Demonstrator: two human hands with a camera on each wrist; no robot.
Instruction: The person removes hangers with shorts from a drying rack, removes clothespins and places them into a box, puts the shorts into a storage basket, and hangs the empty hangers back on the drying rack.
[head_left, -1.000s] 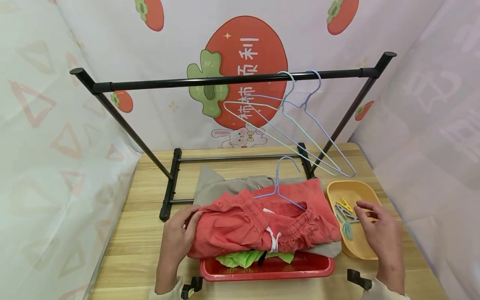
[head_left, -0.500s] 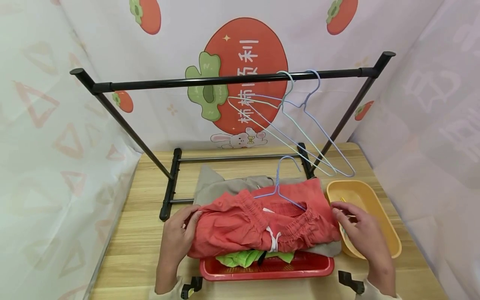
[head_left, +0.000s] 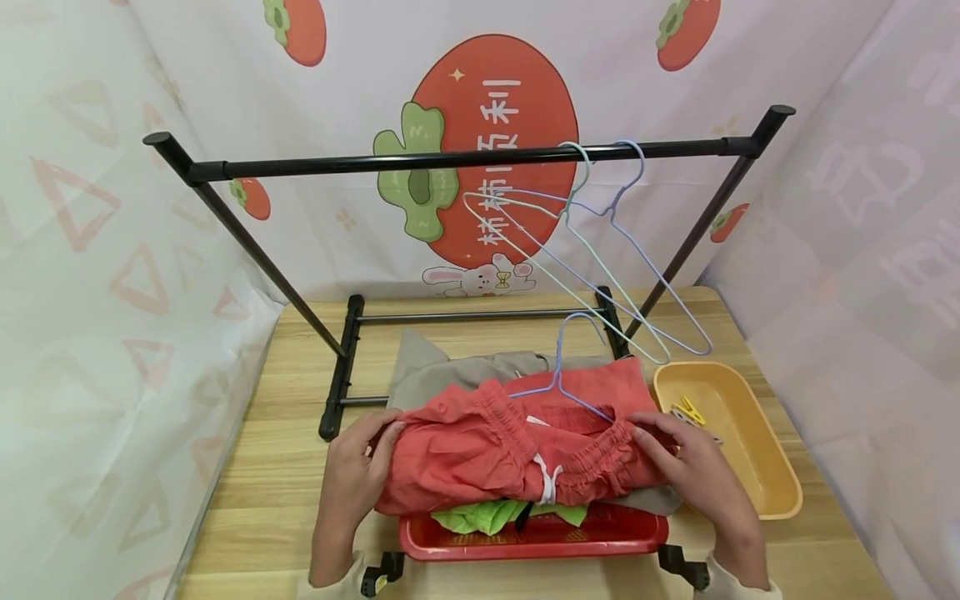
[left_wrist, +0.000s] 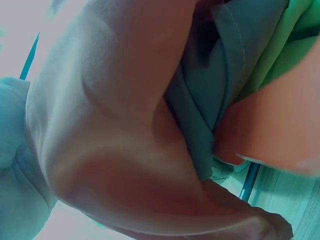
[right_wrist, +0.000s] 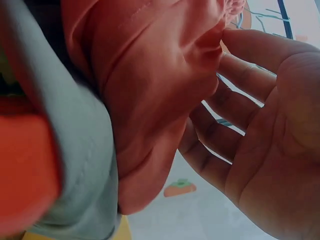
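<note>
Red shorts with a gathered waistband and white drawstring lie across a pile of clothes. A blue hanger is partly inside the waist, its hook pointing up and its lower part hidden by cloth. My left hand pinches the shorts' left edge; in the left wrist view the cloth covers much of that hand. At the waistband's right end, my right hand holds the cloth between thumb and fingers. The right wrist view has the thumb near the gathers and the other fingers behind the red fabric.
Under the shorts are grey clothing, a bright green garment and a red basket. A yellow tray with clothespins stands right. Behind, a black rack carries a green hanger and another blue hanger.
My right hand has moved left from over the yellow tray to the right end of the shorts' waistband and taken hold there. The left hand stays put.
</note>
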